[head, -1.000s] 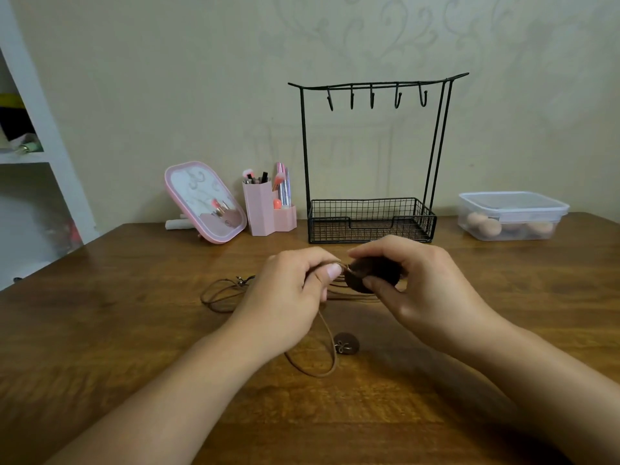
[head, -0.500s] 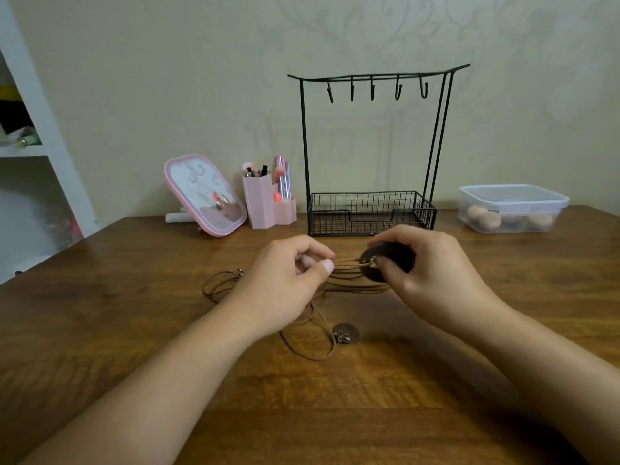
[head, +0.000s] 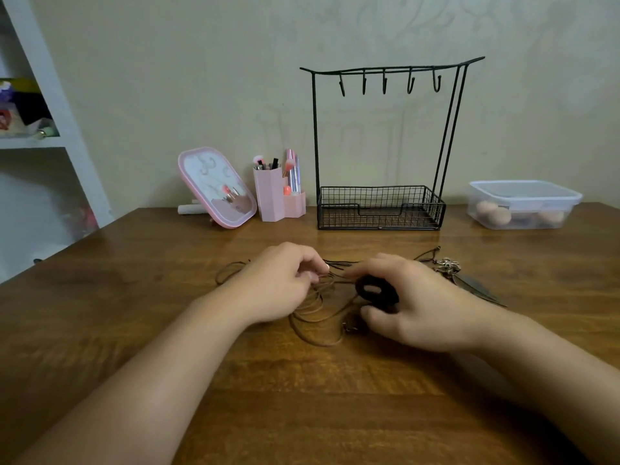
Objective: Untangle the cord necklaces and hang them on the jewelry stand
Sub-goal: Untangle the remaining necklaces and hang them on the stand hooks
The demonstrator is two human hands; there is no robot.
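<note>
Left to right: the left hand [head: 281, 283] pinches thin brown cord strands [head: 312, 310] at its fingertips; the right hand [head: 412, 303] holds a black ring-shaped hair tie [head: 375, 290] between thumb and fingers. Compared with a second ago, both hands are lower, at the brown wooden table [head: 302, 397], and the tie appears slipped off the bundle. The cords lie freed but tangled, near the black wire jewelry stand [head: 382, 142], whose hooks remain bare. A metal leaf pendant [head: 469, 283] lies right.

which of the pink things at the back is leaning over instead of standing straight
The pink framed mirror, left of the pink brush holder. It tilts back on its prop, while the holder stands upright with brushes sticking out of it.
</note>
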